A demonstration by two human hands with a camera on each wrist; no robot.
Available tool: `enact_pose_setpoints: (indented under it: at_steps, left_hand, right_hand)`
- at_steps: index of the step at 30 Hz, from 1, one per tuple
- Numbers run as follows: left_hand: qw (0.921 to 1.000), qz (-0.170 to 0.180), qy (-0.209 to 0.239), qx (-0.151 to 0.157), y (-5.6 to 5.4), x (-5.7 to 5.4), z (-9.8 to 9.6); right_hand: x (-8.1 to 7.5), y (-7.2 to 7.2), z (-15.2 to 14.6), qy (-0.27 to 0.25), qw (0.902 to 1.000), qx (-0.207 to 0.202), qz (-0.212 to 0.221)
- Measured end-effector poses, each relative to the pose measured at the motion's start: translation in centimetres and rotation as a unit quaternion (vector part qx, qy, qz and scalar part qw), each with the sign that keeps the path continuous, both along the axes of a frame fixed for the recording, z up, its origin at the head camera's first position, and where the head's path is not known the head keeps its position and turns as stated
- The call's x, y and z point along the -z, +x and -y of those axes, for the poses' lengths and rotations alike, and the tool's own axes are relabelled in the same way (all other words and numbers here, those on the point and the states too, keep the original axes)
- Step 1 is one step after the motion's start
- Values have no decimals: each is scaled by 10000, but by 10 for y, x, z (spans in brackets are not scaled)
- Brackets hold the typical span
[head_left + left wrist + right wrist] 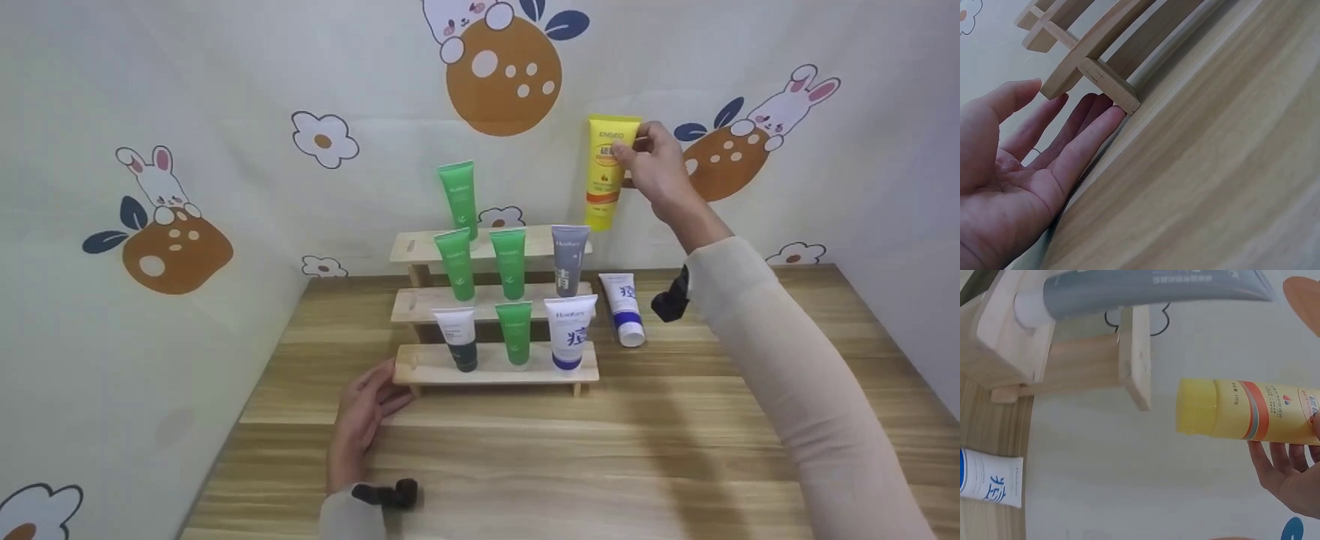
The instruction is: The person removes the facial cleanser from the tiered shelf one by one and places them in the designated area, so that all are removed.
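My right hand point(660, 169) pinches a yellow tube point(601, 199) near its top and holds it upright, cap down, above the right end of the wooden rack's top shelf point(525, 244). In the right wrist view, the yellow cap point(1196, 406) stays apart from the shelf. Below it, a grey tube point(568, 259) stands on the middle shelf point(480, 301). My left hand point(369, 405) is at the left end of the bottom shelf point(427, 366). Its fingers, fairly straight, touch the rack's leg point(1109, 84), and the thumb is by the shelf corner.
One green tube point(457, 191) stands on the top shelf; two more share the middle one. The bottom shelf holds a white-and-dark tube point(459, 337), a green tube point(516, 334) and a white-and-blue tube point(568, 330). Another white-and-blue tube point(622, 307) lies on the table right of the rack.
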State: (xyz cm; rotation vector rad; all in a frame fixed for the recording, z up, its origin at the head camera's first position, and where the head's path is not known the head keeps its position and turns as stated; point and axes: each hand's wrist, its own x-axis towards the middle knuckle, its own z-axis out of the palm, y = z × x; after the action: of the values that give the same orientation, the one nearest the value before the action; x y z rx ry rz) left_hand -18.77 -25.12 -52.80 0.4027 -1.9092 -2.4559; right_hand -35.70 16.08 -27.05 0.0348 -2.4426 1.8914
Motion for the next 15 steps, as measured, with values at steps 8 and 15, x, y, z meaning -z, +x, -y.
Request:
enact_pose_setpoints:
  at_steps: [8,15]
  left_hand:
    - [10000,45,-57,8,0,0,1]
    - [10000,38,-90,14,1,1,2]
  right_hand:
    - [19,-4,-19,356,9992,170,10]
    - [41,-5,-32,670,9975,231,77]
